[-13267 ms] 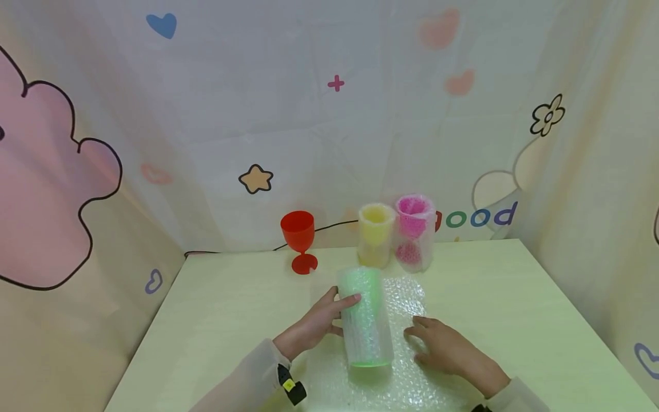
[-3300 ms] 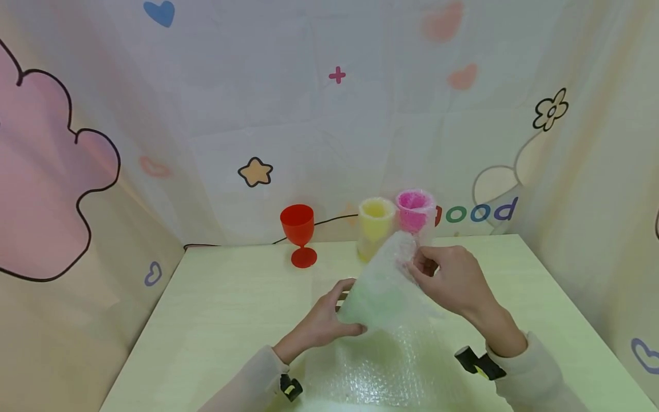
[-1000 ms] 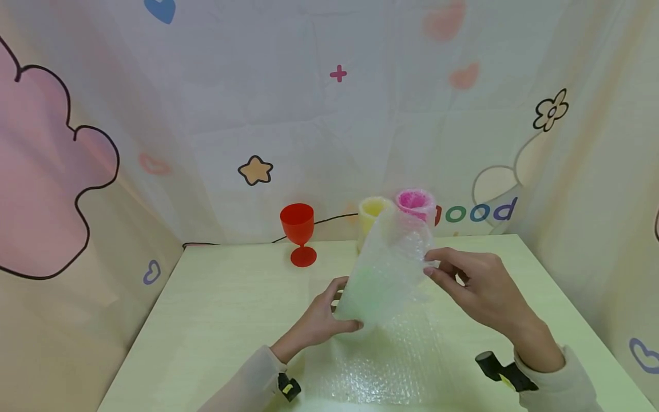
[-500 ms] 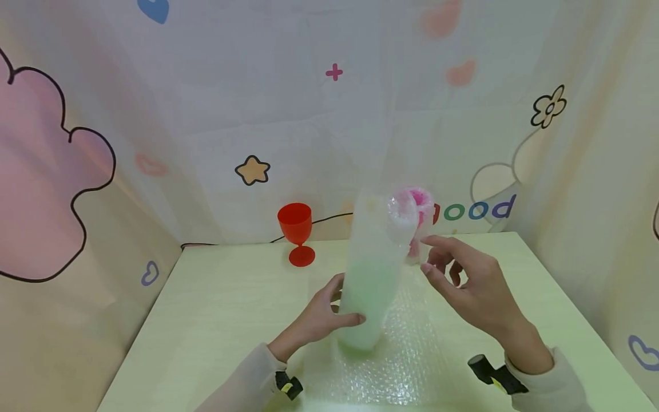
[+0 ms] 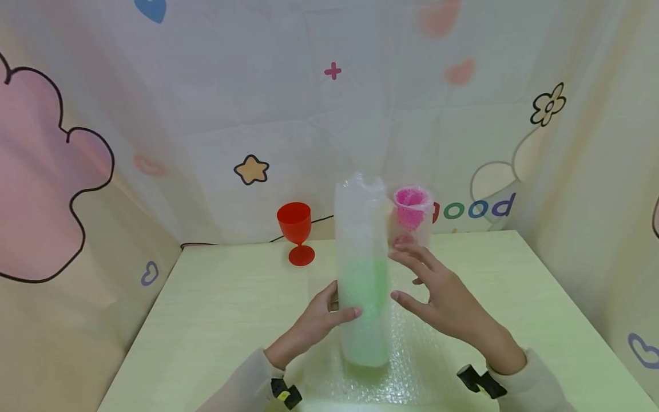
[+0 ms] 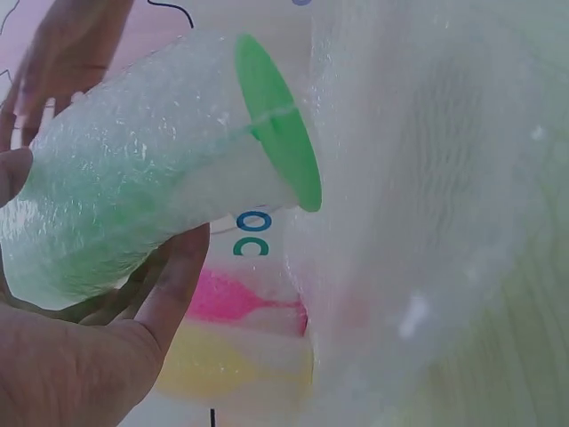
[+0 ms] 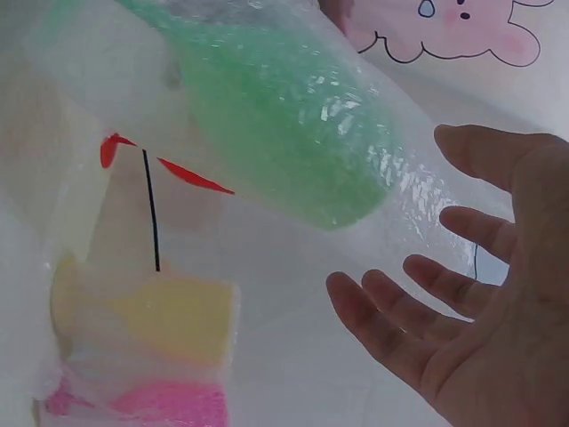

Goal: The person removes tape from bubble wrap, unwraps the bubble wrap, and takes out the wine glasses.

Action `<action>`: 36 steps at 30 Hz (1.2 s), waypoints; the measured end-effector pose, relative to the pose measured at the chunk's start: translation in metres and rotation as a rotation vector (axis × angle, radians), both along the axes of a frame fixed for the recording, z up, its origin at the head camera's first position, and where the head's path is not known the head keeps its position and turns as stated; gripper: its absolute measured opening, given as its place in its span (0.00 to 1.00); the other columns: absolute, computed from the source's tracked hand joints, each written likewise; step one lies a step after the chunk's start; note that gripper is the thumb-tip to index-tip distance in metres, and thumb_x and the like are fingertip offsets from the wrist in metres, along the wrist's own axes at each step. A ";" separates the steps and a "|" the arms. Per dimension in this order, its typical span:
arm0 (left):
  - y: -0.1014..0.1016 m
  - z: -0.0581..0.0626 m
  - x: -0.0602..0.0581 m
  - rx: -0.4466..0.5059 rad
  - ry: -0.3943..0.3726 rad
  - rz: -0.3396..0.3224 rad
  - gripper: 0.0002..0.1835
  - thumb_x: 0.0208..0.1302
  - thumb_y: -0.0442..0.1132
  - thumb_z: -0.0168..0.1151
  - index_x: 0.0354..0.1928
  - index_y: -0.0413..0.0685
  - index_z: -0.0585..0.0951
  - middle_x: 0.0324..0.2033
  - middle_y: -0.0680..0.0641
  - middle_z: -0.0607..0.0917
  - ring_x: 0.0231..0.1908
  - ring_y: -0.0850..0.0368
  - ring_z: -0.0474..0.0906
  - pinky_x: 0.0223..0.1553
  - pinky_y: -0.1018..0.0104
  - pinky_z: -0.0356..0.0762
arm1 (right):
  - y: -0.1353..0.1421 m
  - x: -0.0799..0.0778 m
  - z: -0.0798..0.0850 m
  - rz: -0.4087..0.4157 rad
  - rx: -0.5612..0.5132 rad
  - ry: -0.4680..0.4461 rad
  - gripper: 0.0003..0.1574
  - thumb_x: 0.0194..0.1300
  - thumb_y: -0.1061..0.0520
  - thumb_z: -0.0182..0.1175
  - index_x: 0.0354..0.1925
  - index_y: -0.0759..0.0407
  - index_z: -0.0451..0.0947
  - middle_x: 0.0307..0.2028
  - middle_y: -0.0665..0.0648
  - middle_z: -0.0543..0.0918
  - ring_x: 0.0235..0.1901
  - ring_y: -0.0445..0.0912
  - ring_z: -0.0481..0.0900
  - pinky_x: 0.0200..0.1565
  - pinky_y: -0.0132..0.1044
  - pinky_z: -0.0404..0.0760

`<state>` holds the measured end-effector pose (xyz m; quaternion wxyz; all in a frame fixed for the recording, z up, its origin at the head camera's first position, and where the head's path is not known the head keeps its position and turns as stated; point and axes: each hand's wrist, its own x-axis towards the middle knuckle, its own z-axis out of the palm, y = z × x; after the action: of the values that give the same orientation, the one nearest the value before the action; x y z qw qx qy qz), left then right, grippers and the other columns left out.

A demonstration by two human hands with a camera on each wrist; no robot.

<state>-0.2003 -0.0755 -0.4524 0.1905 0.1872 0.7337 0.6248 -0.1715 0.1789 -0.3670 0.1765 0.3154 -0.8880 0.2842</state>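
My left hand (image 5: 313,327) grips a green goblet (image 5: 362,297) rolled in bubble wrap, thumb across its near side. The roll stands nearly upright over the table, and its pale wrap (image 5: 360,212) reaches well above the green cup. In the left wrist view, the goblet's round green base (image 6: 280,124) shows at the end of the roll. My right hand (image 5: 444,297) is just right of the roll, fingers spread and slightly bent, holding nothing. The right wrist view shows a gap between those fingertips and the green cup.
A sheet of bubble wrap (image 5: 412,366) lies on the table (image 5: 221,303) under the hands. At the back stand a bare red goblet (image 5: 295,224) and a wrapped pink goblet (image 5: 413,212). A wrapped yellow goblet (image 7: 182,316) is hidden behind the roll in the head view.
A second ago my right hand pinched the wrap's edge; it has let go and moved left beside the roll. My left hand has turned the tilted roll upright, covering the yellow goblet.
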 end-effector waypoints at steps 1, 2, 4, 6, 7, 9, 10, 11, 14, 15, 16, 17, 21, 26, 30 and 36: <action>0.000 0.001 0.001 0.008 -0.014 -0.002 0.34 0.59 0.55 0.60 0.65 0.64 0.60 0.59 0.54 0.74 0.56 0.53 0.74 0.54 0.54 0.76 | -0.001 0.000 -0.003 0.000 0.012 -0.016 0.40 0.58 0.46 0.63 0.66 0.45 0.61 0.66 0.48 0.63 0.57 0.42 0.72 0.40 0.33 0.83; 0.000 0.001 0.002 0.014 -0.027 -0.005 0.33 0.59 0.56 0.59 0.65 0.64 0.60 0.58 0.54 0.74 0.55 0.54 0.75 0.54 0.54 0.77 | -0.002 -0.001 -0.006 -0.001 0.023 -0.028 0.40 0.59 0.45 0.63 0.67 0.44 0.60 0.66 0.48 0.63 0.56 0.43 0.73 0.40 0.34 0.83; 0.001 0.002 0.003 0.026 -0.049 -0.019 0.32 0.60 0.56 0.58 0.65 0.65 0.61 0.58 0.54 0.74 0.54 0.54 0.75 0.53 0.54 0.77 | -0.004 -0.001 -0.013 -0.003 0.028 -0.051 0.41 0.59 0.44 0.62 0.67 0.43 0.59 0.65 0.48 0.63 0.53 0.43 0.75 0.40 0.33 0.83; 0.001 0.003 0.005 0.035 -0.067 -0.031 0.31 0.61 0.57 0.57 0.64 0.65 0.61 0.57 0.54 0.75 0.54 0.54 0.75 0.51 0.55 0.77 | -0.006 -0.001 -0.018 -0.002 0.017 -0.069 0.40 0.59 0.45 0.62 0.67 0.43 0.59 0.64 0.48 0.64 0.51 0.43 0.77 0.40 0.31 0.83; 0.001 0.003 0.006 0.044 -0.077 -0.035 0.31 0.61 0.57 0.57 0.64 0.66 0.60 0.57 0.53 0.75 0.53 0.54 0.76 0.51 0.55 0.78 | -0.007 -0.001 -0.020 0.002 0.007 -0.079 0.39 0.59 0.46 0.62 0.66 0.43 0.59 0.64 0.47 0.64 0.50 0.42 0.77 0.39 0.31 0.83; 0.002 0.004 0.007 0.055 -0.096 -0.037 0.32 0.61 0.57 0.57 0.65 0.66 0.59 0.56 0.52 0.76 0.53 0.53 0.76 0.50 0.56 0.78 | -0.008 -0.001 -0.025 0.009 -0.010 -0.100 0.39 0.59 0.47 0.63 0.66 0.43 0.60 0.64 0.47 0.64 0.50 0.42 0.77 0.39 0.28 0.82; 0.002 0.004 0.008 0.054 -0.107 -0.031 0.32 0.61 0.58 0.57 0.65 0.67 0.58 0.56 0.51 0.76 0.52 0.53 0.76 0.49 0.56 0.78 | -0.008 -0.002 -0.027 0.011 -0.017 -0.114 0.39 0.59 0.48 0.63 0.66 0.44 0.60 0.64 0.47 0.64 0.50 0.43 0.77 0.38 0.28 0.82; 0.003 0.004 0.009 0.052 -0.118 -0.027 0.33 0.61 0.58 0.56 0.66 0.67 0.57 0.56 0.50 0.76 0.52 0.53 0.76 0.49 0.56 0.78 | -0.008 -0.002 -0.029 0.009 -0.019 -0.128 0.39 0.59 0.47 0.63 0.66 0.44 0.60 0.64 0.47 0.64 0.50 0.43 0.77 0.38 0.27 0.82; 0.003 0.002 0.010 0.027 -0.150 -0.018 0.35 0.60 0.60 0.55 0.67 0.68 0.54 0.56 0.50 0.74 0.53 0.53 0.75 0.48 0.55 0.78 | -0.009 -0.004 -0.036 0.000 -0.034 -0.198 0.39 0.60 0.47 0.62 0.66 0.43 0.59 0.63 0.47 0.64 0.49 0.43 0.78 0.37 0.26 0.82; 0.003 0.002 0.011 0.017 -0.165 -0.018 0.35 0.60 0.61 0.55 0.67 0.70 0.54 0.56 0.51 0.74 0.53 0.53 0.74 0.49 0.55 0.78 | -0.009 -0.004 -0.038 -0.004 -0.042 -0.225 0.39 0.60 0.46 0.62 0.66 0.43 0.59 0.63 0.46 0.64 0.49 0.44 0.78 0.37 0.26 0.82; 0.003 0.000 0.011 0.009 -0.179 -0.023 0.35 0.60 0.62 0.54 0.67 0.71 0.54 0.57 0.52 0.73 0.53 0.54 0.74 0.49 0.55 0.78 | -0.010 -0.005 -0.041 -0.007 -0.050 -0.253 0.39 0.60 0.46 0.62 0.66 0.43 0.59 0.63 0.46 0.64 0.49 0.43 0.78 0.37 0.26 0.82; 0.002 -0.001 0.011 0.002 -0.189 -0.029 0.34 0.60 0.62 0.54 0.66 0.73 0.54 0.57 0.53 0.73 0.53 0.54 0.74 0.49 0.55 0.77 | -0.010 -0.005 -0.043 -0.010 -0.056 -0.277 0.39 0.60 0.46 0.62 0.66 0.42 0.59 0.63 0.45 0.64 0.48 0.43 0.79 0.38 0.25 0.81; -0.001 -0.007 0.011 -0.020 -0.227 -0.056 0.32 0.60 0.64 0.53 0.65 0.75 0.57 0.57 0.56 0.73 0.53 0.56 0.74 0.51 0.56 0.77 | -0.010 -0.007 -0.053 -0.009 -0.065 -0.332 0.38 0.61 0.46 0.61 0.66 0.42 0.59 0.62 0.46 0.65 0.49 0.43 0.78 0.38 0.25 0.81; -0.001 -0.016 0.009 -0.046 -0.258 -0.088 0.34 0.59 0.65 0.53 0.66 0.72 0.57 0.55 0.56 0.75 0.54 0.56 0.74 0.51 0.54 0.77 | -0.008 -0.010 -0.066 -0.016 -0.045 -0.355 0.36 0.62 0.49 0.60 0.66 0.43 0.60 0.62 0.46 0.66 0.50 0.43 0.78 0.39 0.24 0.81; 0.000 -0.022 0.009 -0.083 -0.274 -0.110 0.35 0.58 0.66 0.53 0.66 0.69 0.59 0.52 0.54 0.77 0.49 0.55 0.78 0.48 0.54 0.79 | -0.008 -0.010 -0.073 -0.014 -0.023 -0.358 0.35 0.62 0.52 0.61 0.65 0.46 0.62 0.62 0.47 0.66 0.51 0.43 0.77 0.40 0.26 0.81; 0.001 -0.031 0.009 -0.110 -0.272 -0.133 0.33 0.59 0.64 0.53 0.65 0.64 0.61 0.51 0.53 0.78 0.46 0.54 0.79 0.46 0.55 0.80 | -0.007 -0.008 -0.080 -0.028 0.026 -0.407 0.34 0.62 0.51 0.60 0.65 0.46 0.62 0.61 0.47 0.67 0.49 0.45 0.80 0.41 0.27 0.81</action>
<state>-0.1911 -0.0742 -0.4837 0.3393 0.1384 0.7202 0.5891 -0.1791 0.1717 -0.4474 -0.0071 0.2415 -0.9132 0.3281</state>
